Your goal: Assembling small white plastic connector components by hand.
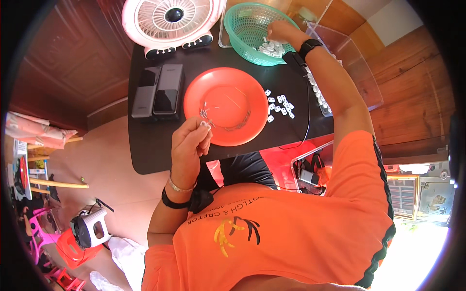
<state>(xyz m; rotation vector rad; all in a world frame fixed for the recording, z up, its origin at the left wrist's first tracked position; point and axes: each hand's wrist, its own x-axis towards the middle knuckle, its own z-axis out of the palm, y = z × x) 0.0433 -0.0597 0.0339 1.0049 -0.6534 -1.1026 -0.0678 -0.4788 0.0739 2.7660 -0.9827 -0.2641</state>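
My left hand (pixel 188 140) is closed at the near left rim of an orange-red plate (pixel 194 87), pinching a small white plastic piece (pixel 205 124) between thumb and fingers. Thin metal pins (pixel 204 112) lie in the plate, some bunched by its left side and some along its lower right. Over at the far right, my right hand (pixel 283 32) is inside a green mesh basket (pixel 238 34), its fingers curled above a heap of white plastic pieces (pixel 272 49). Whatever those fingers hold cannot be made out.
Several loose white pieces with dark holes (pixel 280 105) are spread right of the plate. Two dark grey box-shaped devices (pixel 168 89) stand at its left. A pink-and-white fan (pixel 172 24) is behind. A clear plastic bin (pixel 359 82) sits past my right forearm, and a black cable (pixel 308 111) crosses the table (pixel 150 145).
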